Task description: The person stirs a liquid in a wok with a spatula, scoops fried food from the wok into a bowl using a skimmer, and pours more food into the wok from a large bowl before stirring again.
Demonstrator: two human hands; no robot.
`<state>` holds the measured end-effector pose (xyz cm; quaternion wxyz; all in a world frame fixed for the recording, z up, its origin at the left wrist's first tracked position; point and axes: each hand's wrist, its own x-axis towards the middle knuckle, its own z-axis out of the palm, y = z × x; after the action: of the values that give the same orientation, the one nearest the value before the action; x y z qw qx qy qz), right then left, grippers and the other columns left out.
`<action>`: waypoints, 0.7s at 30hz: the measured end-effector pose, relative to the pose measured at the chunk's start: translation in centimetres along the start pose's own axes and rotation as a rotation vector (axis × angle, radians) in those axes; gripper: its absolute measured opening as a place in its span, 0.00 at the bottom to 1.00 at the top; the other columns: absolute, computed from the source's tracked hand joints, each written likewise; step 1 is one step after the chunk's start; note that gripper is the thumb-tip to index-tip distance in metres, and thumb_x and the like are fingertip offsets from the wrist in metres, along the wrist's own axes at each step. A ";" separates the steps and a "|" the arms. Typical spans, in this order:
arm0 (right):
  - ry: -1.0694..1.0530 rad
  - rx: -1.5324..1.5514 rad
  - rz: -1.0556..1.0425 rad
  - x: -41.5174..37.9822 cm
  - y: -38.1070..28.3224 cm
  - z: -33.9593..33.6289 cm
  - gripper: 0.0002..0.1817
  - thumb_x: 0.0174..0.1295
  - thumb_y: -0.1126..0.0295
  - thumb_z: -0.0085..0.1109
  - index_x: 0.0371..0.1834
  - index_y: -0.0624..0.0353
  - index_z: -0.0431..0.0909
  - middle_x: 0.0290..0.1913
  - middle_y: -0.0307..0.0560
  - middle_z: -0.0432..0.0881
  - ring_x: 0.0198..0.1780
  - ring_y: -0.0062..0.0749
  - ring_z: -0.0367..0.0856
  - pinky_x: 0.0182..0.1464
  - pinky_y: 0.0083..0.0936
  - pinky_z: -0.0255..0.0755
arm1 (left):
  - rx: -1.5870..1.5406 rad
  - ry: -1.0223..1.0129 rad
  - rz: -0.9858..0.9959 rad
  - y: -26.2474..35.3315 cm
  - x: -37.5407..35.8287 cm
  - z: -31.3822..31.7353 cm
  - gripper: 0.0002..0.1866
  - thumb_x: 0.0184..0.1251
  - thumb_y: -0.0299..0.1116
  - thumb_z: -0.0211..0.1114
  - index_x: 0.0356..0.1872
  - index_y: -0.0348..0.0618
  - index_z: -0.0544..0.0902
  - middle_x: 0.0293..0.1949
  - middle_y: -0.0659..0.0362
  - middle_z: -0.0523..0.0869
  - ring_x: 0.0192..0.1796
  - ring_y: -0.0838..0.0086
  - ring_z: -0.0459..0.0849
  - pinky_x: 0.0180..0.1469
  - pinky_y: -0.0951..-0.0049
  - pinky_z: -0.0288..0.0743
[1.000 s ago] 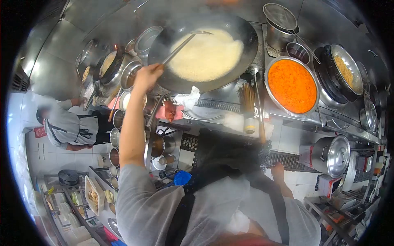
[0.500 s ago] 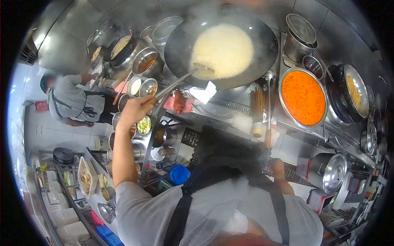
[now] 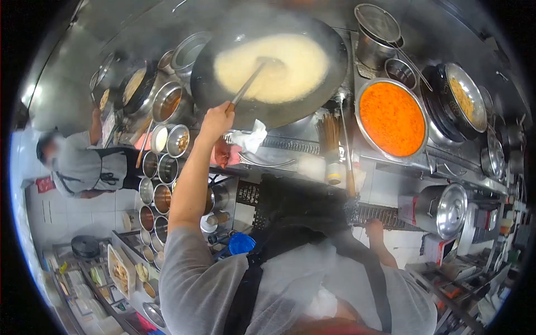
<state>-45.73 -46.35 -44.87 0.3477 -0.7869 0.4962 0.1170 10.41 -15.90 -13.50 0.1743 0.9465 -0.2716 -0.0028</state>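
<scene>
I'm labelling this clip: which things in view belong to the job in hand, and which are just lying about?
Apparently in use: left hand; long-handled spatula; wok; pale liquid in it.

Apparently lying about: mesh strainer; crumpled white cloth or paper; bamboo brush; lidded metal pot.

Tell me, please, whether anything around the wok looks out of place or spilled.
One thing: a crumpled white cloth or paper lies loose by the near side of the steaming wok, which looks odd so close to likely heat. Whether the two touch is hard to tell. No clear spill shows.
</scene>
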 end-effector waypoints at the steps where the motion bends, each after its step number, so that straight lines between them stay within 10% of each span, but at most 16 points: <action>1: -0.076 -0.057 0.031 -0.6 -0.2 -0.4 0.12 0.49 0.73 0.55 0.36 0.61 0.84 0.37 0.63 0.82 0.43 0.56 0.81 0.51 0.44 0.74 | 0.018 0.006 0.002 0.0 1.3 0.6 0.17 0.63 0.41 0.52 0.49 0.47 0.79 0.40 0.41 0.83 0.45 0.43 0.80 0.51 0.48 0.72; 10: -0.070 0.021 0.077 -2.6 -0.5 0.0 0.14 0.47 0.74 0.56 0.39 0.57 0.84 0.42 0.59 0.83 0.48 0.51 0.80 0.55 0.40 0.72 | 0.071 -0.005 -0.067 1.0 8.6 1.6 0.16 0.62 0.43 0.52 0.45 0.52 0.83 0.43 0.44 0.83 0.48 0.45 0.80 0.53 0.51 0.73; 15: -0.179 -0.118 0.085 -0.4 -1.3 0.3 0.15 0.49 0.70 0.58 0.41 0.58 0.84 0.42 0.60 0.83 0.47 0.51 0.81 0.54 0.40 0.73 | -0.031 0.024 -0.095 1.0 8.1 -0.1 0.19 0.59 0.42 0.60 0.51 0.50 0.82 0.25 0.53 0.85 0.19 0.68 0.82 0.25 0.68 0.75; 21: -0.057 -0.130 -0.013 -0.9 -3.0 -0.8 0.14 0.53 0.67 0.58 0.41 0.59 0.84 0.39 0.61 0.82 0.42 0.53 0.82 0.49 0.41 0.75 | -0.528 -0.008 -0.285 1.5 -1.8 -6.9 0.19 0.61 0.42 0.61 0.49 0.41 0.83 0.16 0.62 0.76 0.13 0.81 0.70 0.17 0.78 0.63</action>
<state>-43.73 -45.50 -42.55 0.3108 -0.8074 0.4721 0.1690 8.80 -13.85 -6.71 0.4112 0.8970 -0.1267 -0.1016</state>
